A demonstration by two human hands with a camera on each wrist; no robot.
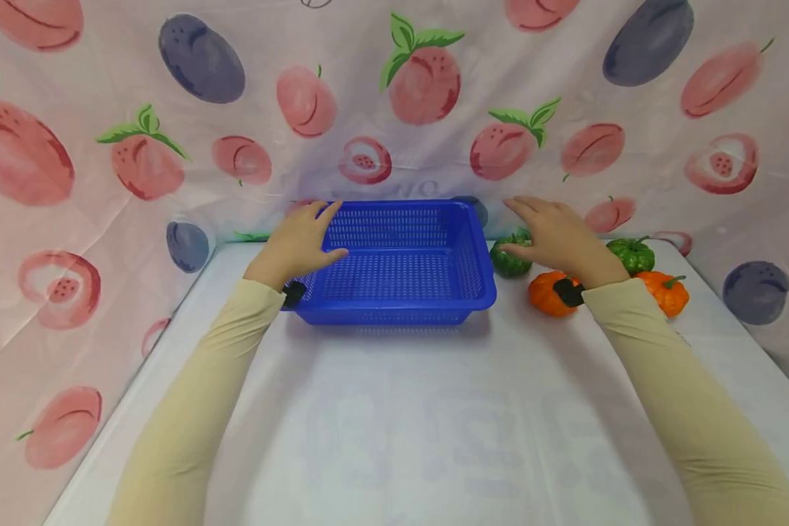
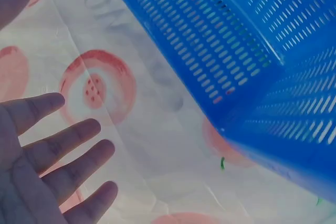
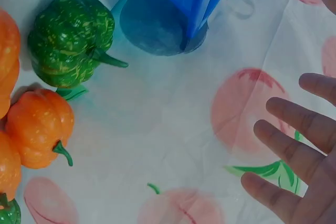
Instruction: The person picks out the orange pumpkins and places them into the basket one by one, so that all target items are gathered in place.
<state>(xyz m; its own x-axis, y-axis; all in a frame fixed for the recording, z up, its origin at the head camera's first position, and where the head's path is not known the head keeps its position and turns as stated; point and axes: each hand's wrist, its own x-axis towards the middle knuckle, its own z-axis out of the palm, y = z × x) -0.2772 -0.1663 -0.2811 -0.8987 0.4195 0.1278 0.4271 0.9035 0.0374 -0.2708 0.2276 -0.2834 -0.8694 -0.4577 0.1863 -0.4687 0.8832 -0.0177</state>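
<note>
A blue plastic basket (image 1: pixel 384 316) with slotted walls stands on the table, and nothing lies inside it. My left hand (image 1: pixel 294 247) is over the basket's left end, fingers spread and holding nothing; the left wrist view shows those fingers (image 2: pixel 79 174) apart from the basket wall. To the right of the basket, my right hand (image 1: pixel 555 237) hovers with extended, spread fingers and an empty palm. Beneath and around it are small green pumpkins (image 1: pixel 631 256) and orange pumpkins (image 1: pixel 667 294). One green pumpkin (image 3: pixel 71 40) with a dark stem sits close to the basket's right side.
A white cloth covers the table (image 1: pixel 394 424). Behind and at the sides hangs a pink curtain (image 1: pixel 434 164) printed with peaches and plums. More orange pumpkins (image 3: pixel 6 163) crowd the left edge of the right wrist view.
</note>
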